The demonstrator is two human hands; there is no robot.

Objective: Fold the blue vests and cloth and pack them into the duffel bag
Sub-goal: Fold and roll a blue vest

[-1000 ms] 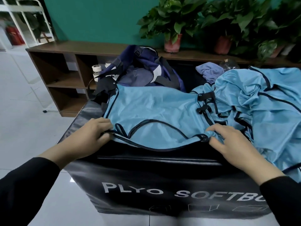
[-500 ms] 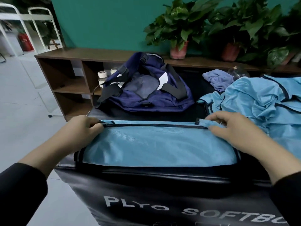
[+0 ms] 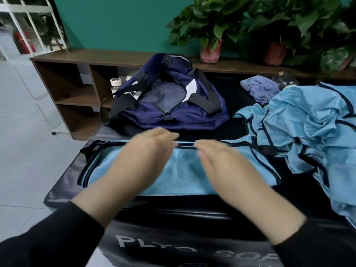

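A light blue vest with dark trim (image 3: pixel 183 176) lies folded in half on the black soft box (image 3: pixel 173 214). My left hand (image 3: pixel 142 160) and my right hand (image 3: pixel 225 166) lie flat on it near its middle, fingers straight and blurred by motion. A heap of unfolded blue vests (image 3: pixel 308 128) sits at the right. A small purple-blue cloth (image 3: pixel 260 88) lies crumpled behind the heap. The navy duffel bag (image 3: pixel 169 101) stands at the box's far edge, its top unzipped.
A brown shelf unit (image 3: pixel 77 89) runs along the green wall, with bottles (image 3: pixel 115 84) in a cubby and potted plants (image 3: pixel 210 31) on top. A clear glass object (image 3: pixel 285 79) sits by the cloth. Tiled floor lies to the left.
The vest's near edge was folded up to its far edge. Both hands then let go of the corners and moved inward to the vest's middle.
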